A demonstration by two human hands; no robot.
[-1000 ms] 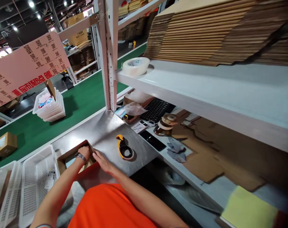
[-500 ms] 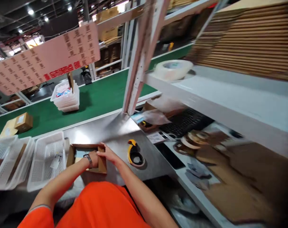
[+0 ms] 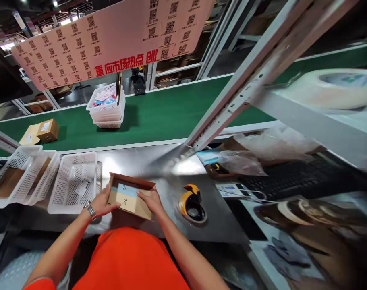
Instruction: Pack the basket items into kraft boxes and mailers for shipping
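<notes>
A small brown cardboard box point(image 3: 137, 181), its top uncovered, is between my hands on the metal bench. Blue and cream pieces point(image 3: 127, 200) with dark handwritten marks show inside it. My left hand point(image 3: 103, 202), wearing a metal watch, grips the box's left side with the thumb over the near edge. On the right side my right hand point(image 3: 151, 199) holds the box, its thumb reaching over the inside; the other fingers of both hands are mostly hidden. To the right of the box lies a yellow and black tape dispenser point(image 3: 192, 203).
White perforated baskets point(image 3: 73, 183) stand left on the bench point(image 3: 159, 161). Beyond runs a green conveyor point(image 3: 168, 108) with stacked baskets point(image 3: 107, 108) and a small carton point(image 3: 48, 131). A slanted metal post point(image 3: 231, 86), shelf and keyboard point(image 3: 280, 177) bound the right.
My left hand has come out of the box's inside to its left side. The right hand's thumb now lies over the box. The view has turned, so the surroundings shift.
</notes>
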